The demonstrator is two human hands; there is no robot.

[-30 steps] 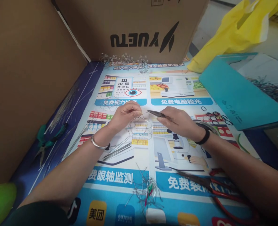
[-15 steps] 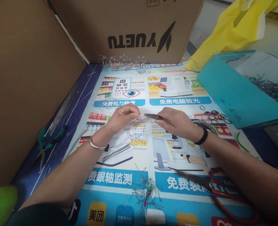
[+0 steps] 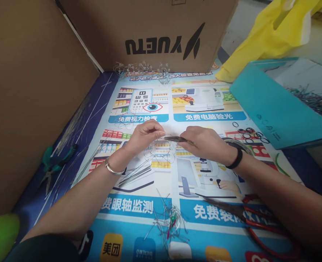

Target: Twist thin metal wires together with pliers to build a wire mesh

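Over the middle of the printed mat, my left hand (image 3: 147, 136) pinches a thin wire piece (image 3: 161, 154) bent into loops, which hangs below the fingertips. My right hand (image 3: 204, 142) is wrapped round a pair of dark needle-nose pliers (image 3: 177, 139); their handles are mostly hidden in the palm. The pliers' tip points left and meets the wire beside my left fingertips. Whether the jaws grip the wire is too small to tell. Straight cut wires (image 3: 136, 174) lie on the mat under my left wrist.
Red-handled scissors (image 3: 259, 218) lie at front right, near a heap of wire scraps (image 3: 170, 220). Teal pliers (image 3: 53, 165) rest at left. Black rings (image 3: 249, 134) lie by a teal box (image 3: 281, 105) of wires. Cardboard (image 3: 155, 22) walls the back; beaded wire pieces (image 3: 163, 74) sit before it.
The pliers' tip has moved slightly left and down, closer to my left fingertips. The wire loops have shifted a little. Both hands keep their grip.
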